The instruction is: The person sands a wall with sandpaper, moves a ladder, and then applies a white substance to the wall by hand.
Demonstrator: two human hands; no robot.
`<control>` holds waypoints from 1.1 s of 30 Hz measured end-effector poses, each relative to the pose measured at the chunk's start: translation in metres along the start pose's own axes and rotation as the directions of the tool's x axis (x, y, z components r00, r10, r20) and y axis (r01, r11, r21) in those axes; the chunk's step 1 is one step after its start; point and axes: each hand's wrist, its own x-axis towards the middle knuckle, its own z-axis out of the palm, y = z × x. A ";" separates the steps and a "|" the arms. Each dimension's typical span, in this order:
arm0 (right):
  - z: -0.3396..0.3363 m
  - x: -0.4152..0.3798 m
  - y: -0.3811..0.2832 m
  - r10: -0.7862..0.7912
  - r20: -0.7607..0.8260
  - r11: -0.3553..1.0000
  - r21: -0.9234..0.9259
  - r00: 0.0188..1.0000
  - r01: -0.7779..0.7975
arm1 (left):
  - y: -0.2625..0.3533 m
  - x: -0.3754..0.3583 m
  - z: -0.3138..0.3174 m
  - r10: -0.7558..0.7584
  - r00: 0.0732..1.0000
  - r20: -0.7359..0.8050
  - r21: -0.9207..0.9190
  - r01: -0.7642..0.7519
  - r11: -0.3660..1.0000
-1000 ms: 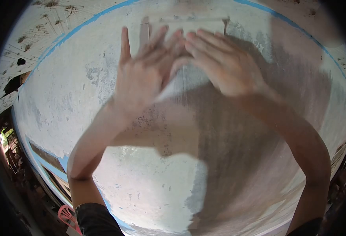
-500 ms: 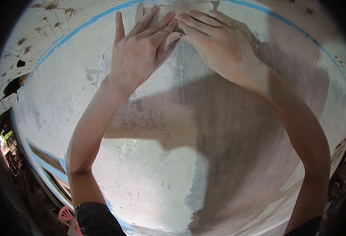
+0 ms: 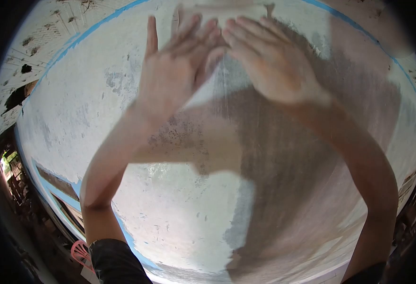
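Both hands are raised side by side in front of a pale, patchy wall (image 3: 184,208). My left hand (image 3: 177,68) has its fingers spread, the little finger standing apart, and its fingertips are near those of my right hand. My right hand (image 3: 272,61) is stretched out flat, back towards me, fingers slightly apart. Both are somewhat blurred. Just above the fingertips a pale flat piece (image 3: 231,10) shows against the wall at the top edge. Whether the hands touch it cannot be made out.
A blue painted line (image 3: 99,22) curves along the wall's top. Rough, stained surface (image 3: 42,35) lies beyond it. Blue-framed openings (image 3: 56,182) are at the lower left, with a pink chair (image 3: 79,252) below. Arm shadows fall across the wall.
Both hands have shifted slightly right and down in the view. The left thumb has come nearer the right hand's fingers, and the pale piece above shows more clearly.
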 end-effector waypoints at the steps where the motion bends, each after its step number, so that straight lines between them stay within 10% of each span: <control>1: -0.005 -0.013 -0.013 -0.014 -0.004 0.999 0.037 1.000 0.014 | 0.008 -0.011 -0.005 0.006 1.000 0.019 -0.040 -0.006 0.999; 10: -0.015 0.017 0.012 0.040 0.217 0.996 0.070 0.975 -0.057 | -0.001 0.022 -0.010 -0.025 0.996 -0.089 -0.011 0.025 1.000; 13: -0.003 -0.016 -0.018 -0.039 -0.025 0.999 0.028 0.999 0.040 | 0.025 -0.022 -0.014 -0.043 0.998 0.044 -0.001 0.043 0.999; 23: -0.005 0.010 -0.005 0.045 0.121 0.999 0.005 0.992 -0.046 | 0.001 0.008 -0.008 0.007 0.994 -0.112 -0.008 -0.008 1.000; 28: -0.021 -0.042 -0.053 -0.056 0.213 0.991 0.130 0.975 0.028 | 0.041 -0.063 -0.023 0.003 0.995 0.103 -0.062 0.003 0.998; 33: 0.001 -0.030 -0.028 -0.097 0.019 0.992 0.084 0.995 0.095 | 0.019 -0.043 -0.008 0.034 0.999 -0.018 0.016 -0.033 0.999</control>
